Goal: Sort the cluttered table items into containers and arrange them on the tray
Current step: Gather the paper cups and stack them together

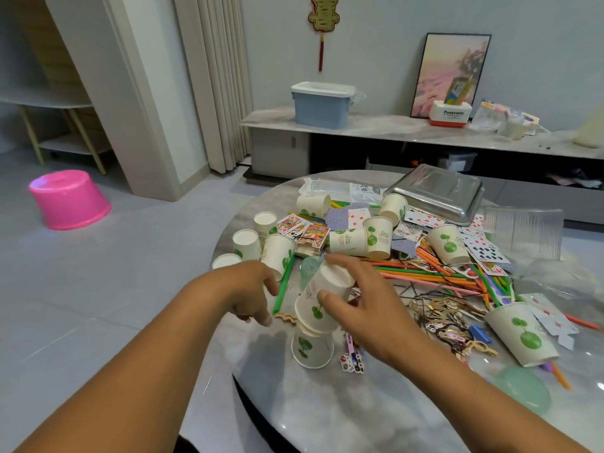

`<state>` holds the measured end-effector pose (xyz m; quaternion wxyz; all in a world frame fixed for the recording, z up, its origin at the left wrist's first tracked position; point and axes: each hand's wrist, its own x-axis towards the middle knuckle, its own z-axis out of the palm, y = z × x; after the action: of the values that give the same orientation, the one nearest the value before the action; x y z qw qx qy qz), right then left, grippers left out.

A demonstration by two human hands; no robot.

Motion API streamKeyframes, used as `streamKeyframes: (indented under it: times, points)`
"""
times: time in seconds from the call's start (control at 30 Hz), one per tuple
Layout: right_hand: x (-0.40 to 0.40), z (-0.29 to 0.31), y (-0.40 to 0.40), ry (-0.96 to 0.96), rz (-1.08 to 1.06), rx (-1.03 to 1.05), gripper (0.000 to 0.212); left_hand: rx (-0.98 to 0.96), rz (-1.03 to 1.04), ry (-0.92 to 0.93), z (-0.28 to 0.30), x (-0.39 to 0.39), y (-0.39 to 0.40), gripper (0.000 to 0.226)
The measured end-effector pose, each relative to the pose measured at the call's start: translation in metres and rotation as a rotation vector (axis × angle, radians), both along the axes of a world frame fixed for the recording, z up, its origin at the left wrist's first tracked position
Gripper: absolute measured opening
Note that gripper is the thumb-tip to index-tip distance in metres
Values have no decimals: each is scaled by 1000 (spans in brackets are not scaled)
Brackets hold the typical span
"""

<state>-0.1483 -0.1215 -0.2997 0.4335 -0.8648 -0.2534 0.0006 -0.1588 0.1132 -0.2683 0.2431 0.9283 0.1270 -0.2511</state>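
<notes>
My right hand (pixel 359 308) grips an upside-down white paper cup (pixel 318 304) with a green tree print, tilted and nested over another inverted cup (pixel 312 349) standing on the round marble table (pixel 376 403). My left hand (pixel 248 294) hovers just left of the cup with fingers loosely curled, holding nothing. Several more paper cups (pixel 376 238) lie or stand among playing cards (pixel 351 217) and coloured straws (pixel 434 276). A metal tray (pixel 438 192) lies upside down at the table's far side.
Hair pins and clips (pixel 447 318) lie right of my hands, next to a tipped cup (pixel 519 331) and a green lid (pixel 523 390). A clear plastic container (pixel 523 235) sits far right. A pink stool (pixel 68 199) stands on the floor at left.
</notes>
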Motion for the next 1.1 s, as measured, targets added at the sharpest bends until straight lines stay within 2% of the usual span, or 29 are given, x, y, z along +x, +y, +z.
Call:
streamKeyframes:
  times: [0.07, 0.13, 0.2, 0.27, 0.37, 0.4, 0.57, 0.8, 0.87, 0.93, 1.0, 1.1]
  points:
    - [-5, -6, 3, -60, 58, -96, 56, 32, 68, -60, 5, -2, 13, 38]
    - [-8, -14, 7, -100, 93, -206, 58, 72, 199, -196, 9, -4, 26, 40]
    - [-10, -23, 11, -107, 115, -286, 60, 87, 379, -358, 11, -3, 38, 51]
    - [-11, -33, 13, -96, 134, -335, 62, 109, 482, -447, 5, -1, 44, 66]
    - [-14, -47, 12, -59, 151, -377, 70, 84, 436, -372, -13, 1, 46, 103]
    - [-14, -50, 12, -53, 150, -382, 74, 46, 427, -347, -18, 1, 46, 108]
    - [-11, -59, 8, 45, 105, -318, 90, -31, 414, -330, -34, 4, 51, 84]
    - [-7, -64, 10, 78, 69, -259, 78, -26, 333, -226, -14, 8, 42, 48]
    - [-7, -64, 10, 72, 67, -252, 78, -80, 317, -259, 4, 9, 39, 44]
    - [-7, -63, 10, 74, 67, -238, 83, -217, 312, -308, 24, 6, 35, 43]
    - [-6, -61, 10, 99, 67, -239, 91, -338, 265, -286, 43, -2, 27, 46]
    - [-2, -57, 6, 108, 91, -346, 99, -370, 115, -225, 56, -13, 10, 46]
